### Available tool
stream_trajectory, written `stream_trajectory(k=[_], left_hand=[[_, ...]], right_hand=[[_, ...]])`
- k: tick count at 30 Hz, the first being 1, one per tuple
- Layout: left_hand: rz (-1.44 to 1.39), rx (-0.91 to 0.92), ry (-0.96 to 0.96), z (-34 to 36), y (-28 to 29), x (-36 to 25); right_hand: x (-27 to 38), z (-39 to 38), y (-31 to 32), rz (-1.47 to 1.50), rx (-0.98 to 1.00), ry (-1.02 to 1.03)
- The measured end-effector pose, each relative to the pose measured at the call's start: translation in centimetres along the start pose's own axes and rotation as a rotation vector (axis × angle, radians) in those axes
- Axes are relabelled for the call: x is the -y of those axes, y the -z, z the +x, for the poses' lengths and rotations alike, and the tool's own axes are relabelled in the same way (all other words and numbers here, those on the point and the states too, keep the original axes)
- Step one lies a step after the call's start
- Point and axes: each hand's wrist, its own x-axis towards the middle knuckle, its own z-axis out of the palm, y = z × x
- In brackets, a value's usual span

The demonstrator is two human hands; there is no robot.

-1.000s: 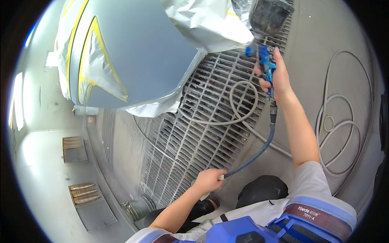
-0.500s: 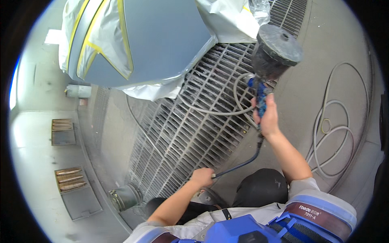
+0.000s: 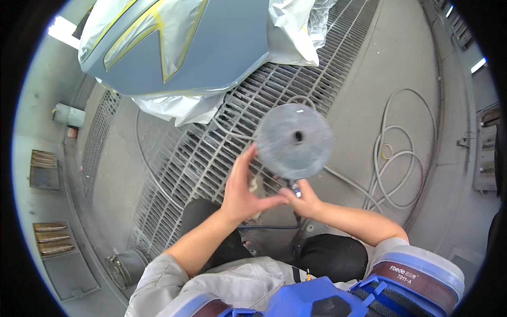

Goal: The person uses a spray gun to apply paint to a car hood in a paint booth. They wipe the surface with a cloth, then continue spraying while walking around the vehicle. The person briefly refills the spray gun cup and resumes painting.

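In my right hand (image 3: 307, 199) is the handle of a spray gun (image 3: 294, 188), drawn in close over my knees, fingers wrapped round it. Its round grey paint cup (image 3: 293, 140) faces up, with a small dark hole in the lid; the cup hides most of the gun. My left hand (image 3: 240, 185) is open at the cup's left side. Its fingers reach up to the cup's edge and its thumb stretches toward my right hand; whether the fingertips touch the cup I cannot tell. A dark air hose (image 3: 272, 227) runs below the gun.
A grey body panel (image 3: 227, 47), masked with white sheeting and yellow tape, stands ahead. Metal floor grating (image 3: 174, 169) runs beneath it. Pale hose (image 3: 393, 153) lies coiled at right. A metal bucket (image 3: 127, 267) stands at lower left, a pale can (image 3: 68, 114) farther off.
My right hand has brought the spray gun left and nearer, turning the cup lid toward me. My left hand has left the air hose and risen, opening beside the cup.
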Motion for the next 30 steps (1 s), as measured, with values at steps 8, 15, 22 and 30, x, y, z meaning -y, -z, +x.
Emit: stream_trajectory(k=[8,15,22,30], left_hand=[[-0.51,-0.132,0.201,-2.2,5.3,-0.7],[-0.22,-0.18,0.043,-2.6,6.5,-2.4],[0.105,-0.226,-0.114,-3.6,7.6,-1.0],[-0.073,0.018,-0.158,-3.5,9.4,0.9]], right_hand=[[14.3,2.3,1.0,-0.537,0.386,0.129],[26.4,2.9,-6.4,-0.971,-0.061,0.417],[24.7,3.5,-12.5,-1.064,-0.222,0.481],[24.5,6.7,-9.4,-0.919,0.288,0.764]])
